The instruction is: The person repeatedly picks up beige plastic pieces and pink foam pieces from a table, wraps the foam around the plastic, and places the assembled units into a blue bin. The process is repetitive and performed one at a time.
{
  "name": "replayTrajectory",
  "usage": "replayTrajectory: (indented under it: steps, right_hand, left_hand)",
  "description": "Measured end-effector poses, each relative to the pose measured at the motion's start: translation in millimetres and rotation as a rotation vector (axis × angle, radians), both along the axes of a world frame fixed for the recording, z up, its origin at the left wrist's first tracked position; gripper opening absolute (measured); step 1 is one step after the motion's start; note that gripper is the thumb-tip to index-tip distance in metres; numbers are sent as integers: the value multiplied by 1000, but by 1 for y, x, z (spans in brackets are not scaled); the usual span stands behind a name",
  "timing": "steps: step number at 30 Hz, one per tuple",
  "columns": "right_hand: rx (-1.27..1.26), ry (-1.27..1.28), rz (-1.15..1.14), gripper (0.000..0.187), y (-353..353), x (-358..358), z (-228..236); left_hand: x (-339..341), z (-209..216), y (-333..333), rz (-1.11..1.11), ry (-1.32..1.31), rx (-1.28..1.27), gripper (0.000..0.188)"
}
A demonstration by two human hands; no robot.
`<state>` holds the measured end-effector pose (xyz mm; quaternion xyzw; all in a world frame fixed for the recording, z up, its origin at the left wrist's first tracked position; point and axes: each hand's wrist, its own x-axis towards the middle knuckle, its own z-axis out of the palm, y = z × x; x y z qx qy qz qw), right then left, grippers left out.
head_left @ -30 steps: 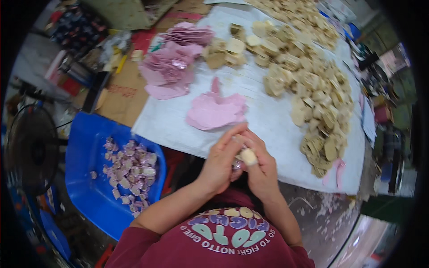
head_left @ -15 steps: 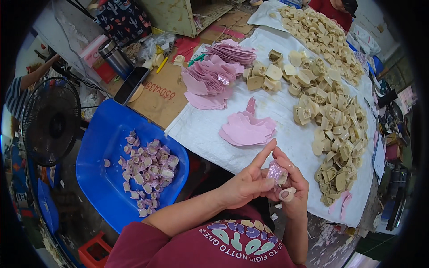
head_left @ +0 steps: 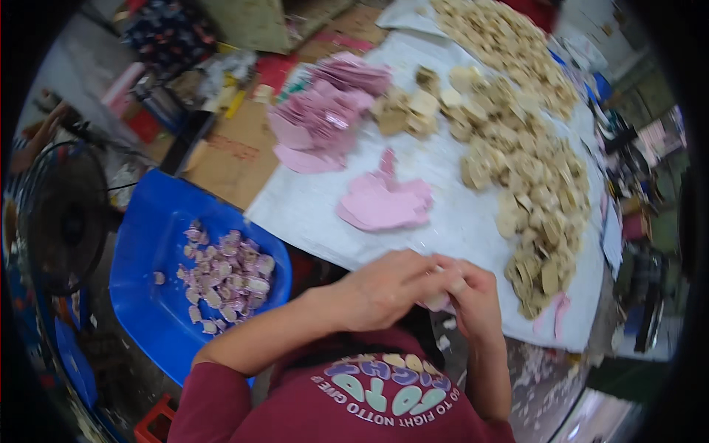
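Observation:
In front of my body, at the near edge of the white-covered table, my two hands meet. My left hand and my right hand are both closed round a small shoe heel wrapped in pink material, mostly hidden by my fingers. Just beyond my hands lies a small stack of pink cut sheets. Behind it to the left rises a bigger pile of pink sheets. Bare beige shoe heels lie heaped along the right side. Motion blurs the picture.
To my left stands a blue basin holding many pink-covered heels. A black fan stands beyond it. A phone and a metal flask are on the cardboard. A red stool is at lower left.
My fingers have folded over the pink-covered heel, which showed plainly before. My left hand has turned its back upward. The whole view has shifted and blurred.

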<state>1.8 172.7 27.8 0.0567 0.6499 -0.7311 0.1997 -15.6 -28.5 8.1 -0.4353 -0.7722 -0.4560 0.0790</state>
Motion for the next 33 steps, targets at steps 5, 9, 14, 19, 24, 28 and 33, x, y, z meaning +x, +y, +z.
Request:
replayTrajectory:
  steps: [5,9,14,19,24,28,33]
  right_hand:
    - [-33,34,38,25,6,4,-3]
    - [27,191,-18,23,3,11,-2]
    - [-28,142,2,24,6,4,2]
    - [7,244,-69,27,-2,9,-2]
    - [-139,181,-32,27,5,-4,-3]
    - [-109,291,-137,29,-6,4,-9]
    - [-67,199,-181,31,-12,-4,-2]
  left_hand:
    - [1,15,-13,72,-67,-122,68]
    - [-1,23,-4,124,-23,-94,58]
    - [3,19,4,198,-145,-45,50]
    - [5,18,14,265,-75,-45,45]
    - [12,13,25,354,-353,95,41]
    - [13,7,31,408,-256,107,41]
    - [13,10,38,522,-379,84,44]
